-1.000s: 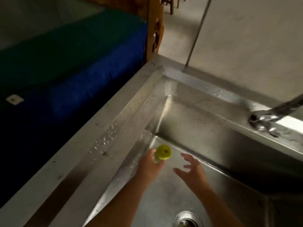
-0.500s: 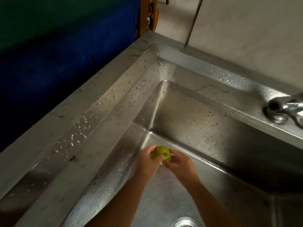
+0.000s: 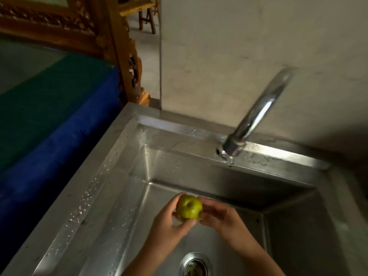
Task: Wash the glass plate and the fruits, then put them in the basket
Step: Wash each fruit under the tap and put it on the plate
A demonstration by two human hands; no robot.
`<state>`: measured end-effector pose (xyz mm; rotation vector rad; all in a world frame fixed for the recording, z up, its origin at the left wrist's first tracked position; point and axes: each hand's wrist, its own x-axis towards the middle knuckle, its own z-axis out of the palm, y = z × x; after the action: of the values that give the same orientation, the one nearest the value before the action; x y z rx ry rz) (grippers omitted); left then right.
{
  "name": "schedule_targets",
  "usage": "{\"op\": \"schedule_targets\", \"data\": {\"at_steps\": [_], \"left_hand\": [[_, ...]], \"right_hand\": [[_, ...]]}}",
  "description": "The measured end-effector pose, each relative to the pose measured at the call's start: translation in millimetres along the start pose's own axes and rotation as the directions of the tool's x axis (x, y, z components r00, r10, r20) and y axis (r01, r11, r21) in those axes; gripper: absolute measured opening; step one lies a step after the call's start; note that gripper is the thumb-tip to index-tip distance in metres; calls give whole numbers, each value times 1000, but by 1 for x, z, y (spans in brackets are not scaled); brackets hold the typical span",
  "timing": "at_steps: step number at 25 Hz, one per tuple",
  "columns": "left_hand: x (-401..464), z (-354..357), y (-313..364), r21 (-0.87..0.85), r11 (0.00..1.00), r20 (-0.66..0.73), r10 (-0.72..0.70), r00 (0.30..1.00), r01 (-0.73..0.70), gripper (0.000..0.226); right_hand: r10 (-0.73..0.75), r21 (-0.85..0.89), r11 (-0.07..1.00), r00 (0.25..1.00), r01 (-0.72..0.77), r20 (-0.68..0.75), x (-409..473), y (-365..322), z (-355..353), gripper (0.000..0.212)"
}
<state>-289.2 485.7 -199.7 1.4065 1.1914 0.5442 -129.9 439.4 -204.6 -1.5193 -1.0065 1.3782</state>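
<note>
A green apple (image 3: 189, 207) is held over the steel sink (image 3: 127, 196), stem dimple facing up. My left hand (image 3: 169, 222) grips it from the left and below, fingers curled round it. My right hand (image 3: 219, 215) holds its right side with thumb and fingers. The chrome faucet (image 3: 256, 114) rises at the back right, its spout above and to the right of the apple. No glass plate or basket shows in this view.
The sink drain (image 3: 196, 264) lies below my hands. Water drops dot the left sink rim (image 3: 85, 198). A blue and green covered surface (image 3: 49, 124) sits to the left, with carved wooden furniture (image 3: 119, 56) behind. A plain wall (image 3: 249, 46) backs the sink.
My right hand closed in from the right and took hold of the apple that the left hand held alone. The view lifted, bringing the faucet into sight.
</note>
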Motion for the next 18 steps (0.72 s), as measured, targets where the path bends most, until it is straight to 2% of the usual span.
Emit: {"op": "schedule_targets", "data": {"at_steps": [1, 3, 5, 6, 9, 12, 16, 18], "left_hand": [[-5, 1, 11, -12, 1000, -7, 1, 1000, -1, 58], [-12, 2, 27, -31, 1000, -8, -2, 1000, 1, 56], [-14, 2, 39, -38, 999, -7, 2, 1000, -3, 57], [-15, 2, 45, -41, 999, -3, 5, 1000, -5, 57], [-16, 2, 59, -64, 998, -32, 27, 999, -29, 55], [-14, 1, 70, -92, 995, -59, 29, 998, -34, 51], [-17, 1, 80, -98, 993, -42, 54, 998, -57, 49], [-20, -1, 86, -123, 989, -48, 79, 996, -84, 48]], "right_hand": [[24, 41, 999, 999, -23, -27, -7, -11, -6, 33], [69, 183, 982, 981, -35, -181, -13, -32, -16, 26], [148, 370, 929, 930, -15, -336, -6, -55, -27, 21], [203, 446, 895, 911, -23, -360, 0, -66, -32, 18], [350, 552, 821, 893, -147, -283, 13, -90, -40, 18], [395, 579, 790, 889, -201, -230, 17, -103, -46, 22], [305, 563, 817, 922, -125, -239, 31, -131, -50, 23], [239, 502, 861, 938, -84, -253, 26, -135, -47, 18]]}}
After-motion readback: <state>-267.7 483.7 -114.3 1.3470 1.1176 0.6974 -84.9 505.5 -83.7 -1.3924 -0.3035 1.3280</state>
